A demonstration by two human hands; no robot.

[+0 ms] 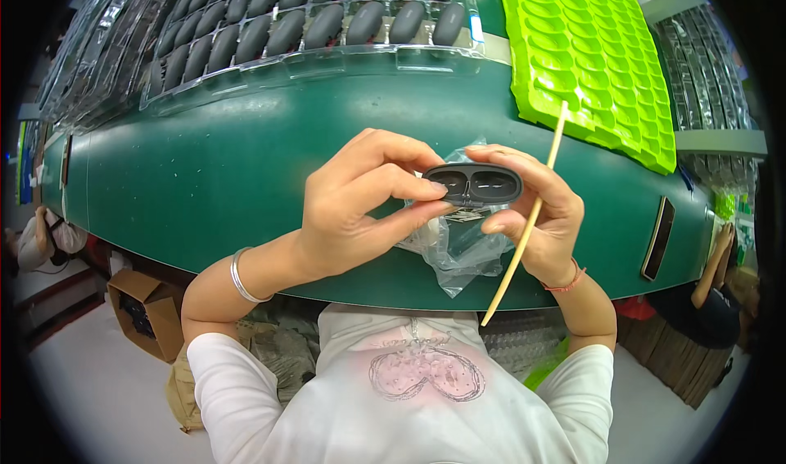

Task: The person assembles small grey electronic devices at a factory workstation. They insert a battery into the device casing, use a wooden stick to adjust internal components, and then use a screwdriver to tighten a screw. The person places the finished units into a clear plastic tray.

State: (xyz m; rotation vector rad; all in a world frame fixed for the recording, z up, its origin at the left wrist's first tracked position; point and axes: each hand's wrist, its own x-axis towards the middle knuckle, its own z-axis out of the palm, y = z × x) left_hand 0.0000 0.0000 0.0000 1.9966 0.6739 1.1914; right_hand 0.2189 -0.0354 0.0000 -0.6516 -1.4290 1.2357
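A dark grey oval earbud case (495,186) with two hollow wells is held up over the table's near edge. My left hand (352,198) pinches its left end, the fingertips at the left well. Around its right end my right hand (553,210) is closed, fingers behind and thumb below. A thin wooden stick (501,286) also rests in my right hand, slanting past the case. Under the case lies a crumpled clear plastic bag (463,259) with small silvery pieces (468,214) on or in it.
A clear tray (327,63) of dark oval cases stands at the far left, a bright green moulded tray (589,63) at the far right. A phone (657,239) lies right. Stacked clear trays flank both sides; other people sit at either edge.
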